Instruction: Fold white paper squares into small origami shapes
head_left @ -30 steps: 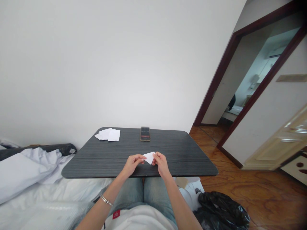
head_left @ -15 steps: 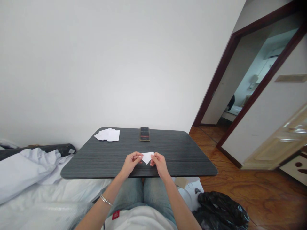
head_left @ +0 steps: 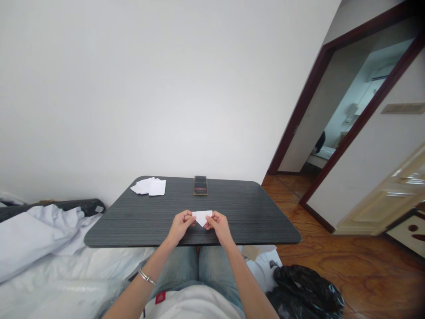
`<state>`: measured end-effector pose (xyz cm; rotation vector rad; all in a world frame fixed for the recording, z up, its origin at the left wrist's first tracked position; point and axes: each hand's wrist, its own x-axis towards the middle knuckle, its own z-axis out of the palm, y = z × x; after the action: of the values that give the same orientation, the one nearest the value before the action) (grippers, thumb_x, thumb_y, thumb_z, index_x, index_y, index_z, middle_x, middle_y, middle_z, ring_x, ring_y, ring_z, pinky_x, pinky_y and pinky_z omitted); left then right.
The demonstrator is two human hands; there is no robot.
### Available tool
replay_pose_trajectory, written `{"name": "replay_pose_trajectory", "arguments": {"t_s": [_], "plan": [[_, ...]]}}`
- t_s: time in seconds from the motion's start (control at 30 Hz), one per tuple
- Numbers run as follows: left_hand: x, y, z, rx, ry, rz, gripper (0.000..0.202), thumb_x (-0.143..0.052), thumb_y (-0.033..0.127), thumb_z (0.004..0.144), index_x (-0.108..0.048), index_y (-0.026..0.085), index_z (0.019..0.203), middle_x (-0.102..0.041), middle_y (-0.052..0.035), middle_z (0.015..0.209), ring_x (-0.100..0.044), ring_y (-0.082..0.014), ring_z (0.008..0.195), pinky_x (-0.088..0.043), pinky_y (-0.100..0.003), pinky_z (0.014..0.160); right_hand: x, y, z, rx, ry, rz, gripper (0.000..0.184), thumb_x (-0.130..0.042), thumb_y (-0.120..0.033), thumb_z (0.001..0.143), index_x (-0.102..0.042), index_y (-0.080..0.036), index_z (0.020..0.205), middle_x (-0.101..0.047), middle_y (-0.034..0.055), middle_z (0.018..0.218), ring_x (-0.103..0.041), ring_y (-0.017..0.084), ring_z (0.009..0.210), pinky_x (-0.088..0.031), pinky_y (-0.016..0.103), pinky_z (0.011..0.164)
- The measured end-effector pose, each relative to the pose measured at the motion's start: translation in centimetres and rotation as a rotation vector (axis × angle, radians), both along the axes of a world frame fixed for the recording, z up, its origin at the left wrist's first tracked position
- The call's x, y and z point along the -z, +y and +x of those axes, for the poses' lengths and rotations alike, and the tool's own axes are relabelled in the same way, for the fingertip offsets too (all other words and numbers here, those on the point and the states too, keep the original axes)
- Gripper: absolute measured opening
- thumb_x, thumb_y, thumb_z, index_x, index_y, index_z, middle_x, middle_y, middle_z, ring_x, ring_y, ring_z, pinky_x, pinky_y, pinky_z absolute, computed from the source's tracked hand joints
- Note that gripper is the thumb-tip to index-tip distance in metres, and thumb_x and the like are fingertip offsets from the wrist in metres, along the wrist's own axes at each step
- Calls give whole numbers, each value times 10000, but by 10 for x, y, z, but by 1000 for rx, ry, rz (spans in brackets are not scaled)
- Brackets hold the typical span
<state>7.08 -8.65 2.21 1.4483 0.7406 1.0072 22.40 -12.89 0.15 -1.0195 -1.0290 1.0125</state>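
A small folded white paper with a point at its bottom is held just above the dark table, near its front edge. My left hand pinches the paper's left side, fingers curled. My right hand pinches its right side the same way. A silver bracelet sits on my left wrist.
A loose pile of white paper sheets lies at the table's far left. A phone lies at the far middle. White bedding is on the left, a black plastic bag on the wooden floor at right, and an open doorway beyond.
The paper has turned from a tilted position to level with its point down, and both hands have drawn a little closer together on it.
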Motion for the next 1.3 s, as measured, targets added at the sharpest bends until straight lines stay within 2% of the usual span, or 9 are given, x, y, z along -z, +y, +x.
{"name": "replay_pose_trajectory", "arguments": {"t_s": [0.27, 0.43, 0.67, 0.9, 1.03, 1.17, 1.3], "plan": [[0, 0, 0, -33, -12, 40, 235, -549, 352, 698, -521, 130, 626, -562, 18, 550, -500, -92, 495, -416, -199, 514, 1, 0, 0, -16, -18, -4, 225, -612, -349, 663, -557, -131, 655, -604, 7, 497, -567, 117, 436, -431, 190, 407], [-1, -1, 0, -13, 11, 41, 222, -618, 310, 643, -476, 143, 612, -517, 63, 450, -481, -79, 448, -391, -186, 500, 0, -1, 0, -23, -37, -4, 236, -610, -363, 661, -553, -134, 648, -602, 7, 493, -567, 123, 434, -442, 202, 414], [-1, -1, -2, -48, 59, 72, 224, -604, 323, 659, -497, 135, 598, -553, 42, 447, -478, -78, 424, -354, -179, 462, -3, -4, -1, -54, -88, 5, 253, -605, -376, 663, -560, -129, 639, -595, 4, 479, -542, 105, 401, -423, 189, 398], [-3, -1, 1, -37, -19, 10, 305, -547, 413, 688, -494, 136, 572, -568, 15, 497, -509, -95, 436, -408, -198, 461, -4, -3, -2, -25, -54, 5, 321, -551, -429, 700, -520, -145, 554, -591, 2, 469, -542, 101, 388, -415, 180, 376], [-3, -2, 2, 15, -138, -84, 373, -470, 481, 719, -539, 115, 711, -590, -22, 577, -555, -125, 530, -450, -225, 490, -3, -3, -1, 9, -24, 10, 314, -562, -424, 695, -509, -146, 559, -585, -2, 469, -547, 102, 396, -411, 175, 370], [-4, -3, 2, 85, -121, -56, 305, -566, 412, 678, -548, 121, 767, -603, -19, 663, -553, -123, 601, -452, -215, 523, -1, -2, 0, 3, -8, 15, 295, -563, -395, 706, -501, -146, 561, -587, -3, 470, -544, 96, 392, -409, 172, 373], [-2, -1, 2, 31, -63, -15, 245, -624, 351, 637, -523, 128, 651, -569, 23, 551, -516, -92, 512, -429, -199, 523, 0, -1, 0, -12, -2, 2, 269, -584, -379, 687, -518, -143, 575, -597, 1, 481, -556, 107, 406, -426, 188, 391]]}}
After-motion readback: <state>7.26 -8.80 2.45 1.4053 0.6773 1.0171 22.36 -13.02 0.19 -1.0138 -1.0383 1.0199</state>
